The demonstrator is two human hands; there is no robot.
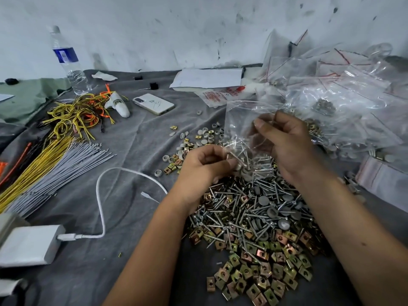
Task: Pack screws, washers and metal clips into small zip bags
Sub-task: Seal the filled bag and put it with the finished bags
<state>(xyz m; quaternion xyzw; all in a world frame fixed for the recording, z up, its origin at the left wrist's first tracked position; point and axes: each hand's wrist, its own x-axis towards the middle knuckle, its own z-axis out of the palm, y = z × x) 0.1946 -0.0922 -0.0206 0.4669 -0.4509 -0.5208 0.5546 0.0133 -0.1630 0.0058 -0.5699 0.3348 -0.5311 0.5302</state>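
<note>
Nearest, on the grey cloth (123, 151) covering the surface, lies a heap of brass-coloured metal clips (260, 274), and just behind it a pile of screws (247, 208) mixed with grey washers (262, 200). On the near left a white power adapter (31, 244) rests with its white cable (103, 195) curling away. Above the screws, the left hand (205, 164) pinches a few screws at the lower part of a small clear zip bag (242, 127), fingers curled. The right hand (284, 142) grips the same bag higher up, thumb pressing the plastic. Further left lie grey and yellow cable ties (55, 160), and a white phone (153, 104). Far right there is a mound of clear bags (344, 89). A water bottle (68, 60) stands far left before the stained white wall (176, 27).
</note>
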